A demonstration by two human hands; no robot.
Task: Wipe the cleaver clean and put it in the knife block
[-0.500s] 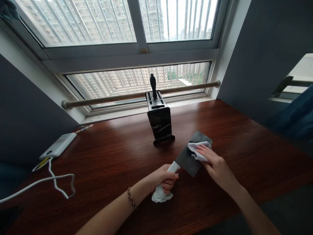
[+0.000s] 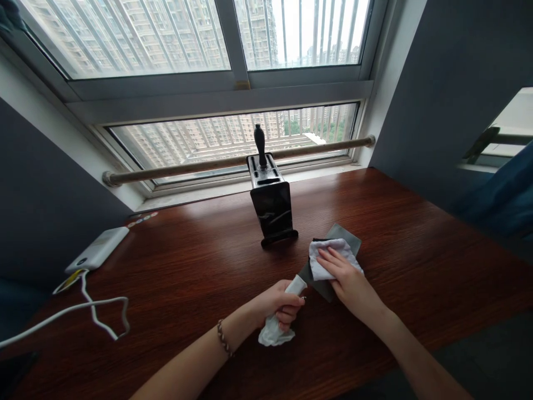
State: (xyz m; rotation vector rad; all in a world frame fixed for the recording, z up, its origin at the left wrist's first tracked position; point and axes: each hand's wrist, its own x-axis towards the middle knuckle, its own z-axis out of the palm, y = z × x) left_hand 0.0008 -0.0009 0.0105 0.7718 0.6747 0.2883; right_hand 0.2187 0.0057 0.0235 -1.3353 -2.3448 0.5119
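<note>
Holding the knife (image 2: 323,289): The left hand (image 2: 284,303) is closed tight around its handle. A white wrap (image 2: 275,333) covers the handle and hangs crumpled under the fist.
Right hand (image 2: 350,280): It lies on top of a white cloth (image 2: 333,253), with its fingers out nearly straight. You cannot tell if it pinches the cloth.
Two hands: They are apart, one at the handle and one over the blade.
Blade: It is wide, flat and gray, and it points up and to the right. The cloth covers its middle, but its far end and a near corner peek out. You cannot tell if it touches the bench (image 2: 187,250).
Bench: It is red-brown wood and a bit shiny.
Black stand (image 2: 272,208): It is upright on the bench, past the hands, near the window (image 2: 145,44). A dark handle (image 2: 260,139) sticks up from its slotted top.
White box (image 2: 99,249): It lies at the left side of the bench, with a white cord (image 2: 94,305) beside it.
Bracelet (image 2: 224,338): It goes around the left wrist.
Pole (image 2: 208,168): It runs across the low part of the window, behind the stand.
</note>
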